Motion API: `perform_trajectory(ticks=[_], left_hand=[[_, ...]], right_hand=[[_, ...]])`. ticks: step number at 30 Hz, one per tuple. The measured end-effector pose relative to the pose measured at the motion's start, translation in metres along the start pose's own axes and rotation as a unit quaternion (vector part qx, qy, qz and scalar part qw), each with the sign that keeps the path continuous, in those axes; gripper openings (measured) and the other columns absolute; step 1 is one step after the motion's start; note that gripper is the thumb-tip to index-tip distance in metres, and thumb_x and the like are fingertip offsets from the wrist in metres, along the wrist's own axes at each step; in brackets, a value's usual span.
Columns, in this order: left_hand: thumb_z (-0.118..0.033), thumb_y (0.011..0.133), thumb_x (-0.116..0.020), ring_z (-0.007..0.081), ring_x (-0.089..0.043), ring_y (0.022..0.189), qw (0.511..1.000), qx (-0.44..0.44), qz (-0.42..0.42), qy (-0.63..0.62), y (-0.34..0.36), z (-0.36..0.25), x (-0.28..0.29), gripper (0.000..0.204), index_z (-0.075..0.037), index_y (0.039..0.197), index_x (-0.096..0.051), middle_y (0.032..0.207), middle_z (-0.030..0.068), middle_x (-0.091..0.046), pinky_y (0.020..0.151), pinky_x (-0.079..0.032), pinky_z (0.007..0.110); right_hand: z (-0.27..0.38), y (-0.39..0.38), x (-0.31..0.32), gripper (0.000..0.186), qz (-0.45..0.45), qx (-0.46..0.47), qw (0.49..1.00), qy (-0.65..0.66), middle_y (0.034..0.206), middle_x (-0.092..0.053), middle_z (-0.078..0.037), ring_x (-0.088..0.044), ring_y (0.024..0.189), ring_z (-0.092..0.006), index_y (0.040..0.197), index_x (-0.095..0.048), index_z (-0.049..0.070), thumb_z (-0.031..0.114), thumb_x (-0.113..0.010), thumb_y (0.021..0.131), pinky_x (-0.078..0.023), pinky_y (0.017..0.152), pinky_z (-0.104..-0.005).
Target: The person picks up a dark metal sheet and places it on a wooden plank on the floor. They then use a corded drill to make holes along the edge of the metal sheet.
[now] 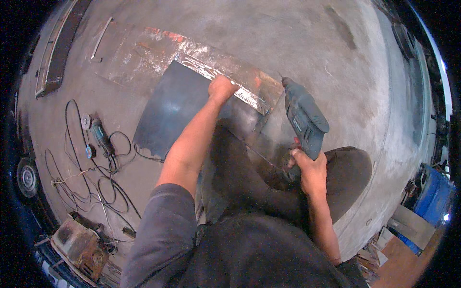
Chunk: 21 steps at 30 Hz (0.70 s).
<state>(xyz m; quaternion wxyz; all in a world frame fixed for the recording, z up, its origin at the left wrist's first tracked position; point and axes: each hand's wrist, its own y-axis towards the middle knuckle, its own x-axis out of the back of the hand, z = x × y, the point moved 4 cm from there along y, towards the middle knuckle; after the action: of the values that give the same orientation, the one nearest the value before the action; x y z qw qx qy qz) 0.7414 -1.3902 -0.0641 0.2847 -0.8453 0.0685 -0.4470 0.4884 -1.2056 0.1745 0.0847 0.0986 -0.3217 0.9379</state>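
My right hand (309, 170) is wrapped around the handle of a dark teal power drill (305, 113). The drill's thin bit points away from me, raised beside the right end of the metal work. My left hand (222, 89) is closed at the far edge of a dark metal sheet (168, 108), against a shiny, scribbled metal strip (249, 98) that runs along that edge. Its fingertips are mostly hidden. Beyond the strip lies a worn flat board (225, 60) with rusty and orange patches. My bent legs are close behind the sheet.
An angle grinder (101, 137) lies on the floor at left among tangled cables (108, 187). A long metal channel (56, 53) sits at far left, with a thin metal bar (102, 41) nearby. A rusty box (79, 245) stands lower left; a blue container (434, 194) is at right.
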Motion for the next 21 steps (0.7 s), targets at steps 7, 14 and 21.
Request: perform_trajectory(ticks=[7, 14, 21], left_hand=[[-0.048, 0.068, -0.086, 0.0424, -0.044, 0.134, 0.987, 0.020, -0.093, 0.129, 0.018, 0.002, 0.018, 0.095, 0.002, 0.138, -0.046, 0.147, 0.0260, -0.041, 0.106, -0.042, 0.053], [-0.056, 0.070, -0.081, 0.0459, -0.029, 0.144, 0.977, 0.039, -0.088, 0.193, 0.042, 0.019, 0.028, 0.118, 0.008, 0.152, -0.024, 0.157, 0.0303, -0.025, 0.115, -0.028, 0.059], [-0.051, 0.068, -0.085, 0.0494, -0.025, 0.145, 0.977, 0.056, -0.093, 0.184, 0.048, 0.019, 0.026, 0.122, 0.008, 0.152, -0.020, 0.158, 0.0334, -0.019, 0.117, -0.024, 0.059]], right_hand=[[0.010, 0.018, -0.003, 0.032, 0.046, -0.014, 0.998, 0.043, 0.088, -0.067, -0.007, -0.061, 0.067, -0.0150, 0.115, -0.064, -0.004, 0.008, -0.069, 0.086, -0.051, 0.065, -0.0309], [0.028, 0.042, 0.003, 0.040, 0.051, -0.028, 0.998, 0.005, 0.089, -0.066, -0.013, -0.060, 0.068, -0.0186, 0.116, -0.062, -0.009, 0.013, -0.068, 0.083, -0.050, 0.064, -0.0327], [0.030, 0.064, 0.000, 0.032, 0.065, -0.079, 0.994, 0.023, 0.082, -0.063, -0.005, -0.058, 0.063, -0.0120, 0.115, -0.064, -0.004, 0.010, -0.068, 0.087, -0.047, 0.059, -0.0278]])
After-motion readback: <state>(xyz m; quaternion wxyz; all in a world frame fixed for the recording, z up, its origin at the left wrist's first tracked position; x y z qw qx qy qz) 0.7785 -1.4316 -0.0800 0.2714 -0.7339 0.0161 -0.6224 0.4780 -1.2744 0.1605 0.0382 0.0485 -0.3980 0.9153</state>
